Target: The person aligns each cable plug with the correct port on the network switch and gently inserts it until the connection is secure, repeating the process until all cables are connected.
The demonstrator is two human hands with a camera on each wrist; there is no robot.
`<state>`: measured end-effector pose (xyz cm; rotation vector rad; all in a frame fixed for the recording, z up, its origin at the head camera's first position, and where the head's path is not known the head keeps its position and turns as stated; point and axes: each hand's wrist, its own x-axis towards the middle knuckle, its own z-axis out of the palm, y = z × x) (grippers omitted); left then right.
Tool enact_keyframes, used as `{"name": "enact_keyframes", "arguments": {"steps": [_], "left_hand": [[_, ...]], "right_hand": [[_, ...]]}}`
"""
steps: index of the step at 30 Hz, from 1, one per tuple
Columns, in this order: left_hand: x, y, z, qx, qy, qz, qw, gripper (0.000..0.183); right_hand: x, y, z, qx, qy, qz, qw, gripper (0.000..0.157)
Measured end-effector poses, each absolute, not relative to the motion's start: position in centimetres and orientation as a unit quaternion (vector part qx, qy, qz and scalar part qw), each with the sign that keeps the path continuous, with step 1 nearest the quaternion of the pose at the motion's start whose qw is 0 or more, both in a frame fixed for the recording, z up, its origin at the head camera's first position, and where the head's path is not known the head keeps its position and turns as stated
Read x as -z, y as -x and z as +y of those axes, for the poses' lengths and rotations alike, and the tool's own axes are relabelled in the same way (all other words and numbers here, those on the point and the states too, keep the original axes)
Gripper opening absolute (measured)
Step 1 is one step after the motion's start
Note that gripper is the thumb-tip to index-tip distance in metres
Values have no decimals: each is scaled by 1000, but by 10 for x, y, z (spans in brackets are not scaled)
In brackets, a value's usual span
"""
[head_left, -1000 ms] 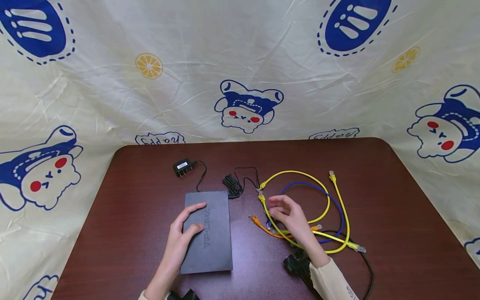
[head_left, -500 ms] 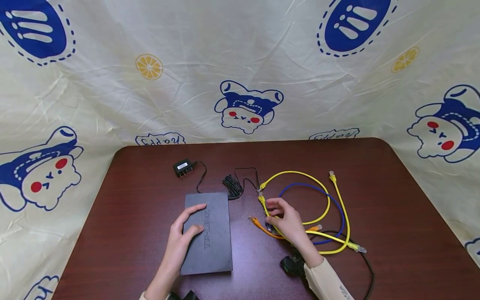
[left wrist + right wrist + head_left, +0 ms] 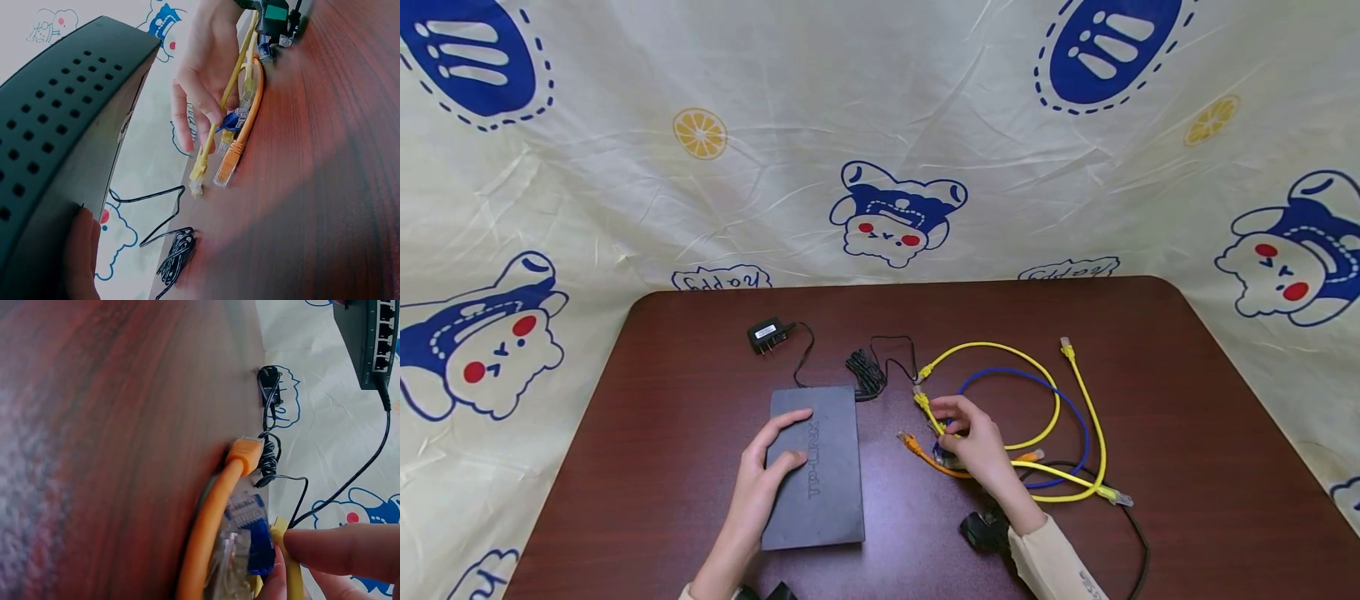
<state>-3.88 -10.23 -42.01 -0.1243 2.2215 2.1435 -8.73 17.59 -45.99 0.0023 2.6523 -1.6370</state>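
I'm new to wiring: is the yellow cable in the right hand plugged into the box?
Out: its yellow plug shows bare in the left wrist view, apart from the box.

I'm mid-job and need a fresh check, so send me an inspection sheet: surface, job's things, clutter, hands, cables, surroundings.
Surface: reddish-brown table, no spill seen.
Job's things: grey TP-LINK box; yellow cable, plug end free.
Clutter: black power adapter beyond the box.
Hands: left hand holds the box; right hand pinches the yellow cable.
Cables: blue cable crosses yellow cabling; orange cable near the right hand; black lead plugged into the box.
Surroundings: white printed cloth.
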Motion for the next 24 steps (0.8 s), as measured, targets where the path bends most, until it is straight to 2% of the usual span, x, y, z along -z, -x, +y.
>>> {"name": "enact_keyframes", "arguments": {"steps": [14,24], "left_hand": [[421,41,-102,-692,37,721,27,48],[419,42,-102,-695,34,717,33,47]], "right_hand": [[436,84,184,580,-13,814,42,44],[424,79,185,559,51,828,-16,41]]}}
